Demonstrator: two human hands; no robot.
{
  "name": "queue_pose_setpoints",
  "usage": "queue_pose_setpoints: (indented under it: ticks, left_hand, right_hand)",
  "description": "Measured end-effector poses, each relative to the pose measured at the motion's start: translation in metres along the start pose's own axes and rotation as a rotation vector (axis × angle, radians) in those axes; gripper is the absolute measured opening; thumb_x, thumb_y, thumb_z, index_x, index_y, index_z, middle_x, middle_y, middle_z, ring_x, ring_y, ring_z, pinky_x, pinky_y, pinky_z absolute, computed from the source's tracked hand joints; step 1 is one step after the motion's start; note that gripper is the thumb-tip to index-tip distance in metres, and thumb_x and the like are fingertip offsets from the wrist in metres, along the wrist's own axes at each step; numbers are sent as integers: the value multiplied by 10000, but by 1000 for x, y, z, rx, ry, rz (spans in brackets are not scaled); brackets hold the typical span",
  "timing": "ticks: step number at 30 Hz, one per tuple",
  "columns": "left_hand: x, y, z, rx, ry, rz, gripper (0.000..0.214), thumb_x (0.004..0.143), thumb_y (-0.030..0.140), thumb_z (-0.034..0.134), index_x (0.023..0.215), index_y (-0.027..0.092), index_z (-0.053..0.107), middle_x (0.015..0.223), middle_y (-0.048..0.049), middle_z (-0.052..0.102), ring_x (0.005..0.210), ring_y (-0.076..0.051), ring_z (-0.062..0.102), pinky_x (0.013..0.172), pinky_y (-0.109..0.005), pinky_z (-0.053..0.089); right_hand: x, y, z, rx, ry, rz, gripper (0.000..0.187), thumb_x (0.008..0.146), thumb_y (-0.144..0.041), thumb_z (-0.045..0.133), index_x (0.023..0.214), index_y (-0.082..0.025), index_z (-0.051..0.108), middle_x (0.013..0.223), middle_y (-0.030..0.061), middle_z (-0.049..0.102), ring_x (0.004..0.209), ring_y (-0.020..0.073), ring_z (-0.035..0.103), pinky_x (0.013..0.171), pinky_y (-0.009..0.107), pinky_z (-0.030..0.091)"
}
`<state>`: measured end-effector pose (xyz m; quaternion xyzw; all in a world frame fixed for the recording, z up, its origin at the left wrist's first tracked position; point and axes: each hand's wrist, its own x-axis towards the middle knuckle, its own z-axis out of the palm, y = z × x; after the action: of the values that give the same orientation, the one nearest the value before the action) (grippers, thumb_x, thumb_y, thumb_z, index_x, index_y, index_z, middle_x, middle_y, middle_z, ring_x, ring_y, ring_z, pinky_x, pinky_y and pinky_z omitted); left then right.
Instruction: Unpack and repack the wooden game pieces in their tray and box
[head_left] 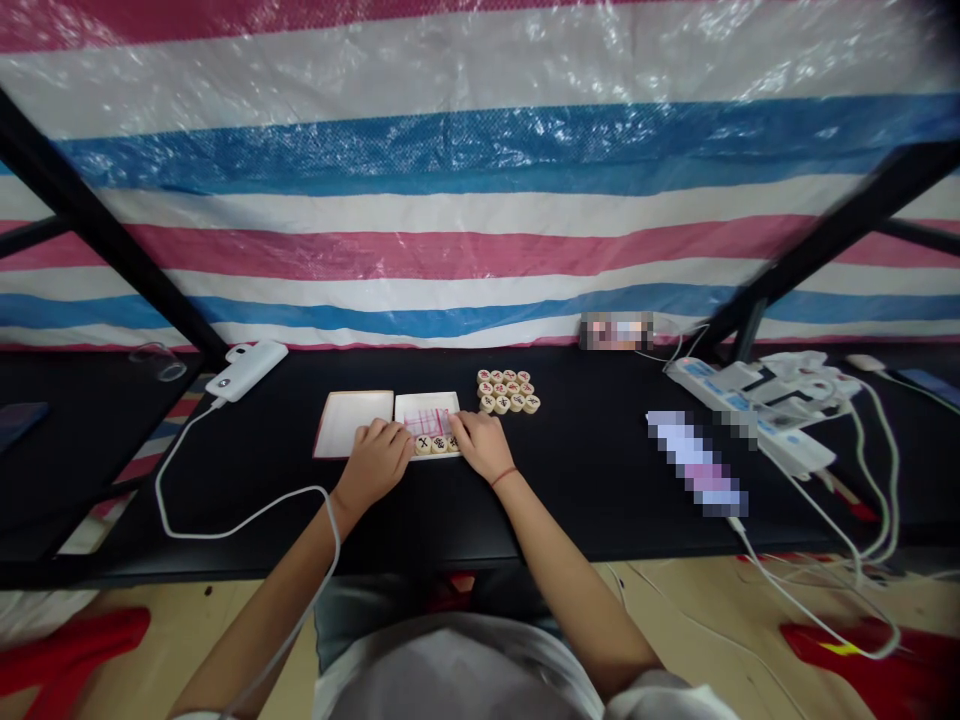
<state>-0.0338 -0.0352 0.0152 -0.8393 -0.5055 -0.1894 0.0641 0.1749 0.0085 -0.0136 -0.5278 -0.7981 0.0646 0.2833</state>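
An opened box lies on the black table. Its shallow white tray [426,402] holds a front row of round xiangqi pieces [439,445] with black characters, behind which a sheet with red lines shows. Bent and close together, the fingers of my left hand [380,452] press at the row's left end. My right hand [486,445] has its fingers closed in at the right end, touching the last piece. Both hands partly hide the tray's sides. Left of the tray lies the white-lined lid [355,418]. More xiangqi pieces [508,390], red and black lettered, stand in rows to the right.
A white power bank [247,370] sits at the left, its white cable [247,525] running across my left forearm. To the right are a phone [694,465], a power strip [750,415] and loose cables. Black table legs slope up on both sides before a striped sheet [465,250].
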Motion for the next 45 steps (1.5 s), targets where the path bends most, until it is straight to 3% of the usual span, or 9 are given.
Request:
queue_pose_setpoints:
  ticks: [7, 11, 14, 18, 22, 27, 35, 40, 45]
  left_hand:
    - [-8, 1, 3, 7, 12, -25, 246, 965, 265, 403, 935, 197, 638, 883, -81, 666, 869, -221, 516, 793, -383, 332]
    - [-2, 0, 5, -65, 125, -180, 229, 966, 280, 413, 1012, 202, 623, 967, -84, 664, 901, -226, 532, 821, -378, 355]
    - [15, 4, 8, -247, 211, -241, 226, 968, 290, 400, 1053, 194, 586, 1002, -84, 652, 934, -223, 556, 849, -370, 402]
    - [42, 24, 14, -575, 188, -178, 208, 946, 330, 450, 1055, 188, 556, 963, -63, 652, 888, -180, 599, 827, -320, 467]
    - [52, 38, 22, -715, 230, -308, 179, 930, 342, 473, 948, 198, 577, 879, -32, 662, 768, -141, 613, 742, -267, 492]
    - [44, 18, 34, -769, 353, -478, 200, 892, 349, 536, 1013, 201, 594, 883, -23, 676, 731, -127, 637, 715, -254, 513]
    - [39, -2, 37, -760, 451, -383, 258, 880, 290, 561, 1112, 192, 618, 1114, -81, 637, 835, -130, 649, 740, -250, 552]
    - [36, 13, 30, -571, 322, -184, 259, 889, 311, 583, 1129, 219, 617, 950, -39, 674, 780, -133, 648, 785, -267, 544]
    - [34, 30, 33, -443, 262, 58, 221, 922, 244, 531, 1123, 193, 609, 932, -61, 689, 889, -183, 642, 840, -307, 520]
  right_hand:
    - [0, 2, 2, 31, -9, -2, 439, 1005, -392, 322, 756, -205, 630, 695, 37, 656, 662, 171, 563, 644, 286, 322]
    - [-1, -2, -6, 116, 106, 12, 336, 975, -398, 385, 957, -197, 653, 720, 35, 639, 704, 185, 579, 692, 299, 375]
    - [-4, -11, -13, 161, 180, -74, 344, 902, -468, 516, 1073, -193, 632, 804, 57, 655, 776, 214, 586, 759, 338, 418]
    - [-7, -19, -15, 218, 185, -156, 290, 904, -412, 536, 1092, -212, 631, 931, 85, 689, 834, 229, 606, 772, 360, 450]
    - [-9, -13, -14, 220, 251, -73, 241, 909, -344, 518, 1070, -217, 645, 954, 84, 695, 867, 223, 624, 806, 363, 468]
    - [-11, 11, -11, 164, 379, 171, 207, 803, -256, 556, 951, -173, 673, 940, 92, 675, 882, 225, 603, 834, 354, 480]
    - [-15, 29, -6, 32, 243, 316, 112, 769, -242, 558, 823, -185, 638, 824, 70, 657, 762, 218, 556, 739, 344, 458]
    - [-13, 9, -20, 213, 350, 124, 164, 844, -328, 557, 902, -192, 629, 860, 63, 654, 812, 202, 586, 779, 342, 476]
    - [-12, -16, -23, 397, 266, -100, 201, 814, -371, 636, 929, -206, 649, 823, 39, 677, 769, 178, 616, 744, 319, 504]
